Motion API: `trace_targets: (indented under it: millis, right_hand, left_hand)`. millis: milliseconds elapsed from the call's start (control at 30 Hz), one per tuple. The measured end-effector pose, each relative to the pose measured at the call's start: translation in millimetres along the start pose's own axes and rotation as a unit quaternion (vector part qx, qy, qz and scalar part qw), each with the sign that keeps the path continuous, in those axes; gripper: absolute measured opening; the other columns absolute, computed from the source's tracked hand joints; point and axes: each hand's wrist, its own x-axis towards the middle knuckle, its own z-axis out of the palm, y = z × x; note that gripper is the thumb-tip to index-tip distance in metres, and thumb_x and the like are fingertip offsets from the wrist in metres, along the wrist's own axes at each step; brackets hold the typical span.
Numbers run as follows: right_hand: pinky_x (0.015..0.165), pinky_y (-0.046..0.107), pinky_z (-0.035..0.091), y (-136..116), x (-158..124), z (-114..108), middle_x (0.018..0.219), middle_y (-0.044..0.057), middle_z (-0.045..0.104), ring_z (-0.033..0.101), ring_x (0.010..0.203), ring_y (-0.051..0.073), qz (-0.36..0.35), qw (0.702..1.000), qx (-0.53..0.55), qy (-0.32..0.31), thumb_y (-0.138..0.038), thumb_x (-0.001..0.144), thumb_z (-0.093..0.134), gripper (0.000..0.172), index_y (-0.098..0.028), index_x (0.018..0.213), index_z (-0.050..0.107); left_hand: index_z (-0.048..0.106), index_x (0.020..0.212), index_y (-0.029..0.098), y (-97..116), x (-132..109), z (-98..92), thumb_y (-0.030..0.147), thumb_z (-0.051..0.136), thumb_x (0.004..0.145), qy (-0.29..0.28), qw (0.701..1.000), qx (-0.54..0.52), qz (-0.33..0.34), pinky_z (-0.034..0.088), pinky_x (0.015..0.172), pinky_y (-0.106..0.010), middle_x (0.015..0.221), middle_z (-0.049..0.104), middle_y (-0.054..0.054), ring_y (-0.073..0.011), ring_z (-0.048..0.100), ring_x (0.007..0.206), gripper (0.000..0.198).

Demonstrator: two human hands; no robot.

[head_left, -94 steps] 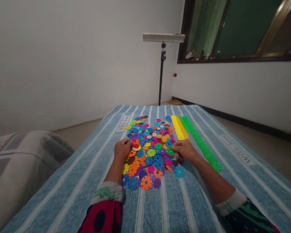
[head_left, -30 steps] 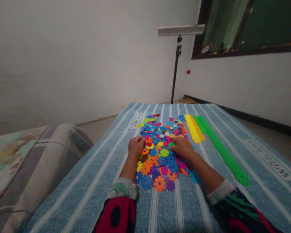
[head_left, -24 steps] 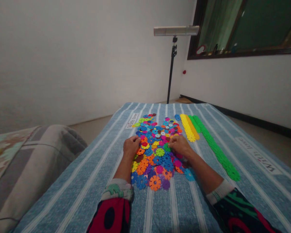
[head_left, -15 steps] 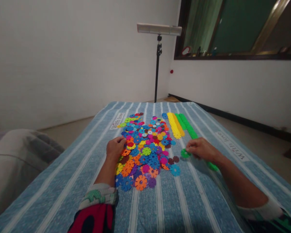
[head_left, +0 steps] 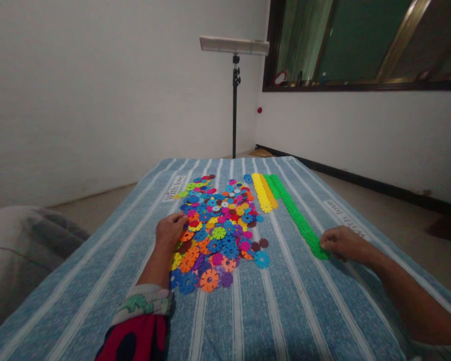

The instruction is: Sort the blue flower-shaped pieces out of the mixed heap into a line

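A pile of flat, many-coloured snowflake discs [head_left: 220, 225] lies on a blue striped bedspread [head_left: 278, 311]. To its right run a long green row of discs [head_left: 293, 213] and shorter yellow [head_left: 261, 193] and orange rows. My left hand [head_left: 170, 231] rests curled on the pile's left edge, touching discs. My right hand [head_left: 342, 244] is at the near end of the green row, its fingers pinched on a green disc there.
A grey folded blanket [head_left: 18, 260] lies at the left. Beyond the bed stands a light bar on a black tripod [head_left: 233, 90] by the white wall. A dark-framed window [head_left: 361, 45] is at the upper right.
My right hand took a green disc from the pile and carried it right to the near end of the green row. My left hand stayed on the pile's left edge.
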Motion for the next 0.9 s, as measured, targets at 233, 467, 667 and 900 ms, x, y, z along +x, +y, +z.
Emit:
trace_targets:
  millis: [233,467,667,900]
  right_hand:
    - [0.050,0.025,0.040,0.5,1.5,0.2,0.044,-0.004,0.054,0.051,0.041,0.013,-0.008,0.998,-0.042,0.041,-0.032,0.072,0.057,0.014,-0.021,0.071,0.066]
    - [0.053,0.026,0.037,-48.8,6.5,40.8,0.052,-0.002,0.057,0.054,0.050,0.015,-0.092,0.995,-0.017,0.032,-0.040,0.078,0.052,0.025,-0.020,0.079,0.068]
    - [0.060,0.026,0.034,-128.4,25.7,105.9,0.071,0.002,0.065,0.058,0.069,0.016,-0.220,0.973,-0.072,0.010,-0.037,0.084,0.053,0.024,-0.020,0.078,0.068]
    - [0.090,0.035,0.037,-169.1,31.4,162.3,0.109,0.009,0.063,0.054,0.103,0.024,-0.402,0.903,-0.144,0.043,-0.043,0.084,0.063,0.032,-0.021,0.106,0.067]
  left_hand:
    - [0.077,0.087,0.020,-0.3,-2.2,0.8,0.036,0.055,0.073,-0.006,1.000,0.010,-0.005,0.050,0.078,-0.029,0.087,0.076,-0.002,-0.0220,0.067,0.086,0.030]
    - [0.077,0.091,0.017,-0.8,-9.2,2.1,0.033,0.052,0.075,-0.019,1.000,0.011,0.000,0.049,0.074,-0.027,0.090,0.076,-0.005,-0.0208,0.067,0.084,0.033]
    - [0.077,0.088,0.015,1.9,-16.9,1.6,0.031,0.054,0.075,-0.014,1.000,-0.014,0.000,0.048,0.077,-0.027,0.086,0.075,-0.005,-0.0204,0.067,0.084,0.031]
    - [0.075,0.085,0.015,-3.0,-26.8,-5.7,0.032,0.058,0.071,-0.064,0.992,-0.111,0.011,0.050,0.079,-0.030,0.085,0.075,-0.005,-0.0207,0.066,0.084,0.028]
